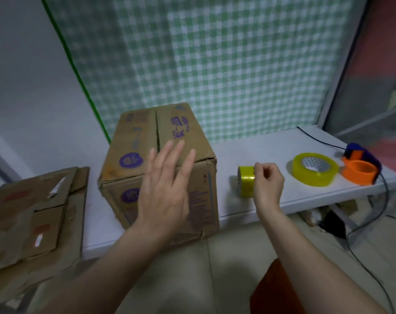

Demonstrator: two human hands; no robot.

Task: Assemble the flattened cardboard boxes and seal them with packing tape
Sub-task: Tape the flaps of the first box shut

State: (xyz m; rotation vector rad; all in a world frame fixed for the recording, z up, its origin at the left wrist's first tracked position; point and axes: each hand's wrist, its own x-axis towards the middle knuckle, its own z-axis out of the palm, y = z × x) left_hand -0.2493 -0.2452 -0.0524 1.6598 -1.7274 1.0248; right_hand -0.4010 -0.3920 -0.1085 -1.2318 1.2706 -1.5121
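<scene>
Your left hand [163,189] is open, with the fingers spread wide. It is up in front of the cardboard box [160,164], and you cannot tell if it touches the box. The box is put together and stands on the white table [271,146]. Its top flaps are closed, and a dark line runs down the middle where they meet. It has purple pictures and words on it.

Your right hand [268,185] is curled shut on a small yellow tape roll [246,181]. The roll stands on its edge on the table, just beside the box, on the right side. Your fingertips pinch it at the top.

A bigger yellow tape roll [314,168] lies flat on the table, farther to the right. Next to it is an orange and purple tape holder [360,165]. A black cord [317,140] runs along the table behind them.

On the left, flat cardboard pieces [33,214] lie in a pile, with one edge on the table. A green and white checked cloth [215,64] hangs behind the table.
</scene>
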